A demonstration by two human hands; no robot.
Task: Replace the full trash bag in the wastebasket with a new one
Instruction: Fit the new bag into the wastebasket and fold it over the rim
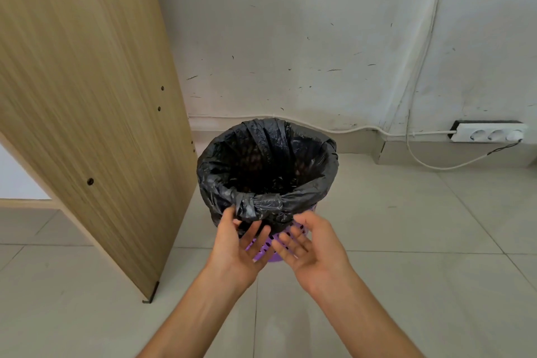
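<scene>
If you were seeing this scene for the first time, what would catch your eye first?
The black trash bag folded over the rim of a purple wastebasket stands out at the centre, on the floor near the wall. Just in front, the left hand and right hand reach toward it, palms up, fingers open. A tall wooden panel fills the left side.

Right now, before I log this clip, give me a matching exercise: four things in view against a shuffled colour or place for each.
Things:
1. trash bag
2. wastebasket
3. power strip
4. wooden panel

Colour or place:
A. purple, perforated wall
B. white, low on the wall at right
C. black, folded over the rim
D. standing on the floor left of the basket

Pairs: 1-C, 2-A, 3-B, 4-D
</scene>
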